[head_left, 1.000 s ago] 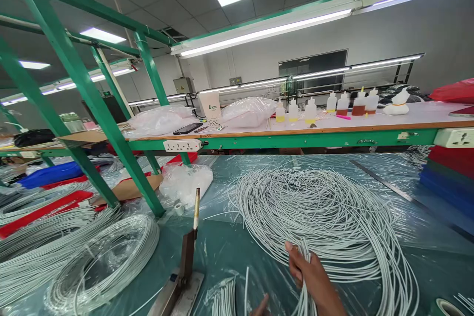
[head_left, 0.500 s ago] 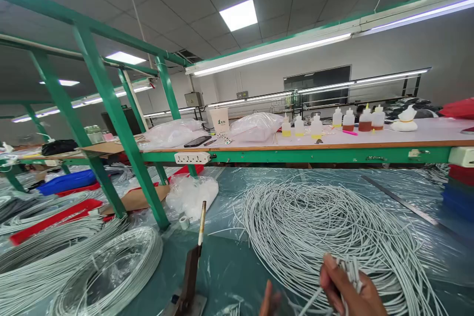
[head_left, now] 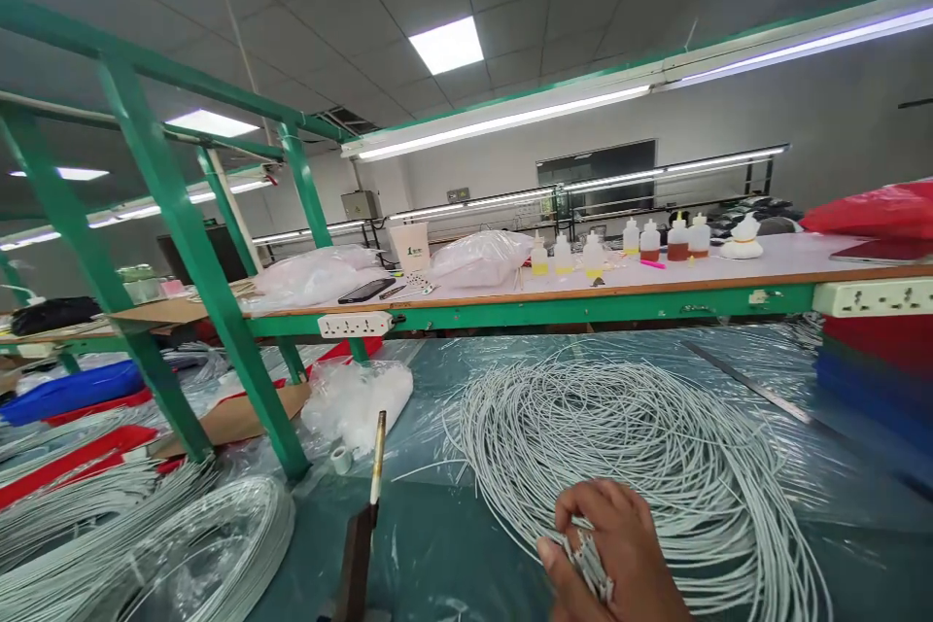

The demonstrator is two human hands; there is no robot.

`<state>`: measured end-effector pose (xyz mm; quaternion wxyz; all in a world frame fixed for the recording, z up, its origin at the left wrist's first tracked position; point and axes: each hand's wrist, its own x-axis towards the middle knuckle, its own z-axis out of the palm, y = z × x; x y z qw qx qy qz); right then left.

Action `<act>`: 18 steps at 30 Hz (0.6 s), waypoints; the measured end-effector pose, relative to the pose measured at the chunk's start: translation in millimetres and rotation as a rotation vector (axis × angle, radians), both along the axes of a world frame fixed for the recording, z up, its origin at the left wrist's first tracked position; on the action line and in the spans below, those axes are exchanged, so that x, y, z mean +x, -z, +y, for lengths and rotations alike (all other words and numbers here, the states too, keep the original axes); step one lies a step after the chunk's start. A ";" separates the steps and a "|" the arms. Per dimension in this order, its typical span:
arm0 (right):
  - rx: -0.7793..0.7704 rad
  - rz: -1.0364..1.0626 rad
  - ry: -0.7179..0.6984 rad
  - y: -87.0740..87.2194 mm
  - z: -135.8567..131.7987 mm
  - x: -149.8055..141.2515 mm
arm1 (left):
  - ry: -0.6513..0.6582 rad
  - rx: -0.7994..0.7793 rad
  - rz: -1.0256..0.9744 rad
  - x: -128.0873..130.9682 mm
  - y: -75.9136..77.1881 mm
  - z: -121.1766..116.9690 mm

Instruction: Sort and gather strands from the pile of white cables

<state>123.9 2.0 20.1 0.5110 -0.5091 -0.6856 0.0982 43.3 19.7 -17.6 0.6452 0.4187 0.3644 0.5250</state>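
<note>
My right hand (head_left: 631, 544) is at the bottom centre, shut on a bundle of cut white cable ends (head_left: 587, 566) that stick out between its fingers and thumb. It sits at the near edge of a large loose coil of white cable (head_left: 656, 428), which lies on the plastic-covered green table (head_left: 452, 525). My left hand is out of the picture. A lever tool with a pale handle (head_left: 377, 452) stands upright just left of my hand, apart from it.
More white cable coils (head_left: 182, 544) lie at the left near slanted green frame posts (head_left: 196, 262). A clear plastic bag (head_left: 357, 398) and a small tape roll (head_left: 340, 459) sit by one post. Above the table, a shelf (head_left: 656, 296) carries several squeeze bottles (head_left: 594, 255), bags and a phone.
My right hand has moved left and closed tighter round the cable ends. The left fingertips seen at the bottom edge earlier are gone. The view has shifted slightly.
</note>
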 end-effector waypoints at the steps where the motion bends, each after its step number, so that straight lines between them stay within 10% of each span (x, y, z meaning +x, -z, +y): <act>1: -0.016 -0.029 -0.008 -1.2 -0.5 5.2 | 0.003 -0.013 -0.005 1.2 0.1 0.8; 5: -0.121 0.203 0.039 15.3 -3.1 22.5 | 0.029 -0.053 -0.011 2.9 -12.2 14.5; 12: -0.299 0.607 -0.091 99.1 28.1 20.2 | -0.003 -0.202 -0.497 35.6 -68.9 49.9; 18: -0.440 0.542 0.099 114.5 16.6 32.0 | 0.124 -0.207 -0.676 43.4 -118.1 60.8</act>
